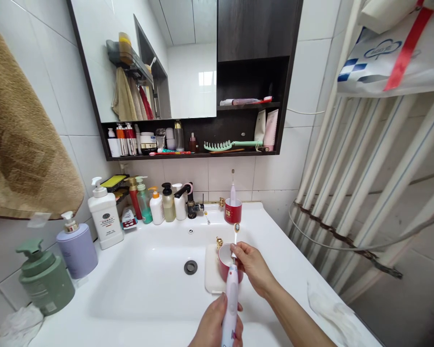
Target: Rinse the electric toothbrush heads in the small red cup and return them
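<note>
Left hand (214, 319) grips toothbrush handle (232, 295), long axis pointing away from body. Right hand (253, 266), nearer tip, pinches brush head (236, 237) just beyond left hand, roughly in line; whether fully seated, cannot tell. Red cup (224, 271) left of right hand.

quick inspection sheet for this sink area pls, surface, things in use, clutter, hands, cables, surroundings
Surface: white sink, dark drain visible.
Things in use: toothbrush handle, brush head at its top; seating unclear.
Clutter: pump bottles on the left and back rim; crumpled white wad front left.
Hands: left hand grips the handle; right hand pinches the brush head's base.
Cables: thin white line on the wall, right of the cabinet.
Surroundings: mirrored cabinet above, brown towel left, white pipes right.
</note>
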Tool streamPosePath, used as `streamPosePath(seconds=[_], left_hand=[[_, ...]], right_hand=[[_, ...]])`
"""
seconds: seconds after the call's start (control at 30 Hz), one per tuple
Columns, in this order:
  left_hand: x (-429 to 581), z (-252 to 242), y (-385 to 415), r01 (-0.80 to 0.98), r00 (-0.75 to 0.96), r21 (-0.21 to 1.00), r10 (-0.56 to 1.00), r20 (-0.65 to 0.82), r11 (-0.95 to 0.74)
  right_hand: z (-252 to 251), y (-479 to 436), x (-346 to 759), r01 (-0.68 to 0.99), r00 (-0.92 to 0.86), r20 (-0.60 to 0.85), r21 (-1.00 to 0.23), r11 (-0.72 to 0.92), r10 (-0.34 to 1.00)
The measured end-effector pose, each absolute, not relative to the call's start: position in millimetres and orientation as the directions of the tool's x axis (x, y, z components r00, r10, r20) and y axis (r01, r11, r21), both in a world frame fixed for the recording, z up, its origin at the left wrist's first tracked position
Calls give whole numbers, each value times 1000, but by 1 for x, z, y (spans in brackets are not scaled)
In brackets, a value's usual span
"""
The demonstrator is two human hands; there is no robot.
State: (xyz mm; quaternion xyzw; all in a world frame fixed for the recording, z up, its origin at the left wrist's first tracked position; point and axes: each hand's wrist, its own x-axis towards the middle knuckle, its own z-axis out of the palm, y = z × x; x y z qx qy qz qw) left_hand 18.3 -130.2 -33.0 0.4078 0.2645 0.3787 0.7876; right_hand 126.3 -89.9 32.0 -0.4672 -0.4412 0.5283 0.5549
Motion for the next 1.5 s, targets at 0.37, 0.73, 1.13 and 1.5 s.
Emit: streamPosePath(seconds=[0.37,0.73,1.13,1.5], left_hand=[[18,-35,-128,-401,570,816,811,-133,416],[16,-33,-130,-415,575,801,807,-137,431],[15,-34,-129,-432,568,801,815,-116,415],[14,-35,-129,-452,611,793,789,-60,410]], right_hand=[[26,-91,120,-194,30,-33,-981,-26,999],[18,-97,112,-231,23,-39,-972,-33,999],[20,-100,108,-241,45,-49,-970,-37,998],[19,-102,105,-224,70,-44,-974,-27,997]])
